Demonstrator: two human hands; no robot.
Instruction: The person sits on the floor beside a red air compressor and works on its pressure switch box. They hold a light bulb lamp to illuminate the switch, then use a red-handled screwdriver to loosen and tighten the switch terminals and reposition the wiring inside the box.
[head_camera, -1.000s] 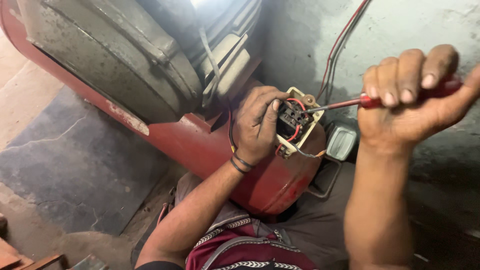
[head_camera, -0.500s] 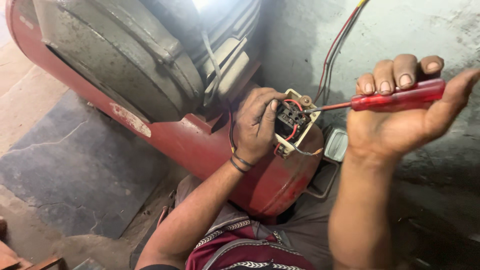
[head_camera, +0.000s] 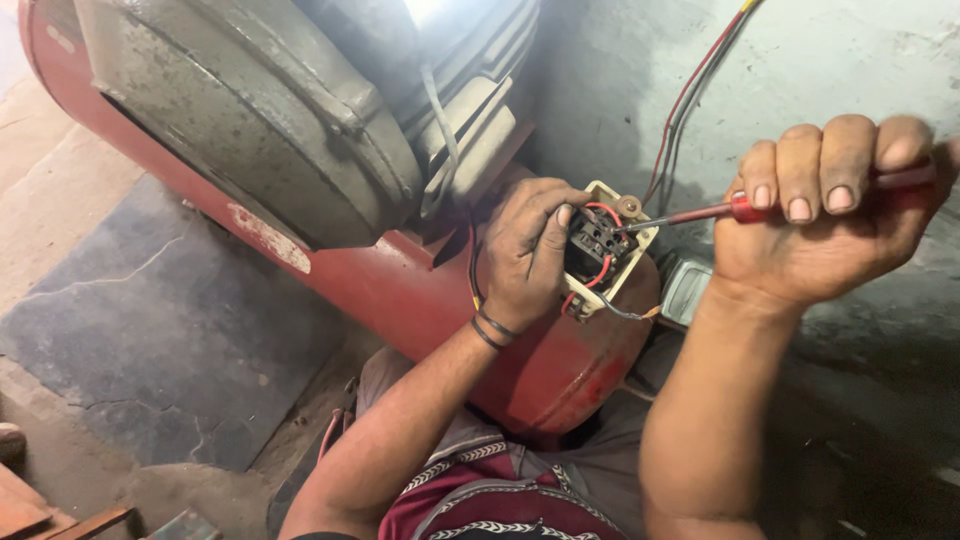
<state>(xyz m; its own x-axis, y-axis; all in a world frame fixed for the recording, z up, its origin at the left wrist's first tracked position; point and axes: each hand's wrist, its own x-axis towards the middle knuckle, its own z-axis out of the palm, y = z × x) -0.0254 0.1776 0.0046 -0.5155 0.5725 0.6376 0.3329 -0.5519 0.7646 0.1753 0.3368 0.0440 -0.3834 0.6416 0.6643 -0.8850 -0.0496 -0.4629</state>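
Observation:
My left hand (head_camera: 528, 252) grips the side of a small open switch box (head_camera: 606, 248) with black terminals and red and dark wires, mounted on a red compressor tank (head_camera: 420, 290). My thumb presses against the box's black insert. My right hand (head_camera: 826, 218) is closed around the red handle of a screwdriver (head_camera: 740, 208). Its thin shaft points left and its tip rests inside the box near the top terminals.
A grey belt guard (head_camera: 250, 130) and a motor sit on top of the tank. Red and dark cables (head_camera: 690, 100) run up the rough concrete wall. A grey gauge-like part (head_camera: 686, 290) sits behind the box. A dark mat (head_camera: 150, 340) covers the floor at left.
My right hand has closed its fingers fully round the screwdriver handle after holding it loosely. The view has shifted slightly. My left hand stays on the switch box.

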